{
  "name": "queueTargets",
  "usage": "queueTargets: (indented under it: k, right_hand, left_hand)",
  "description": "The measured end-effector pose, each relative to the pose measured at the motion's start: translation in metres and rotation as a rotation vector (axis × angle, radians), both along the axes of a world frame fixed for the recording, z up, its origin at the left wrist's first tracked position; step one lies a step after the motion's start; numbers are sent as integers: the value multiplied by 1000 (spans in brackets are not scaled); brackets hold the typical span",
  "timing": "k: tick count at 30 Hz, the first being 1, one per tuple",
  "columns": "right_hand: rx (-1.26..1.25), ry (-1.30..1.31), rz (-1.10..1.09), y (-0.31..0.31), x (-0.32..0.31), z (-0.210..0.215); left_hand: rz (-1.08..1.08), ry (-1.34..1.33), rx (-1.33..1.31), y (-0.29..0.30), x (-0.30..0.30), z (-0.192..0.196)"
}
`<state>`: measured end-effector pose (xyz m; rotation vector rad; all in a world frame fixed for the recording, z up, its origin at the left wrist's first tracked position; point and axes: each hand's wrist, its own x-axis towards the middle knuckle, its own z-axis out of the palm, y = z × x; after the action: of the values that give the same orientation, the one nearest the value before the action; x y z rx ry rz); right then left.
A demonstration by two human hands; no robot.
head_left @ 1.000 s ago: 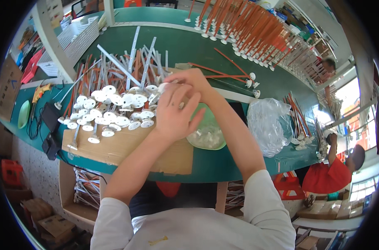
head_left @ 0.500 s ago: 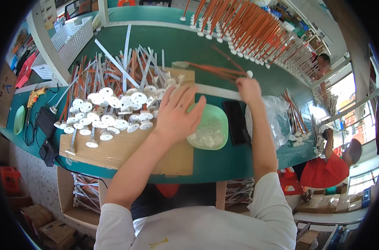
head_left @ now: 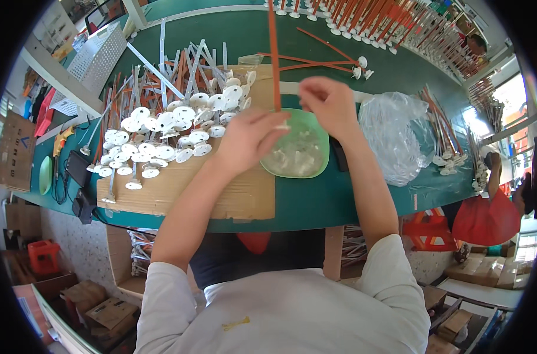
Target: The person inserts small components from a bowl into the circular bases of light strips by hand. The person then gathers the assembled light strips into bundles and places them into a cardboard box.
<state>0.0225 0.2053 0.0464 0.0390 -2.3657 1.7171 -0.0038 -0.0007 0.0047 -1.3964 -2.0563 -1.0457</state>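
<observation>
Green tabletop (head_left: pixel 316 202): spans the frame. Cardboard sheet (head_left: pixel 239 200), left of centre: underlies much of the heap of white-disc strips (head_left: pixel 183 115), probably as surface protection. Green bowl (head_left: pixel 326 150), centre: presumably placed for easy reach. Orange strip (head_left: pixel 274 65), upper centre: upright, lower end grasped by the left hand (head_left: pixel 251 138), likely for steadiness. Right hand (head_left: pixel 334 109), near it: fingers curled; contents cannot be determined. Small translucent pieces (head_left: pixel 298 154): inside the bowl, apparently for containment.

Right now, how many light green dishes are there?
2: the centre dish, by the left hand, and the left dish, near the yellow glue gun; others may be hidden.
</observation>
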Motion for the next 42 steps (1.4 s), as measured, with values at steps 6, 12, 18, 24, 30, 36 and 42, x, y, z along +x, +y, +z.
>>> queueTargets:
  k: [6, 12, 18, 24, 30, 36, 42]
  right_hand:
    - [705, 151, 157, -12, 12, -38]
    - [681, 50, 150, -31, 2, -54]
    - [756, -25, 143, -35, 4, -56]
    - [779, -53, 206, -33, 8, -56]
    - [813, -48, 196, -38, 11, -48]
    - [717, 91, 135, -39, 10, -59]
    - [896, 22, 207, -42, 16, -53]
  left_hand:
    - [48, -356, 253, -2, -11, 0]
    - [-42, -727, 417, 4, -11, -12]
    - [-132, -856, 420, 1, -12, -15]
    - [-172, -904, 446, 3, -10, -13]
    - [-138, -899, 425, 1, -14, -10]
    - [-57, -907, 442, 3, -16, -16]
    - [-115, -907, 517, 7, -12, -19]
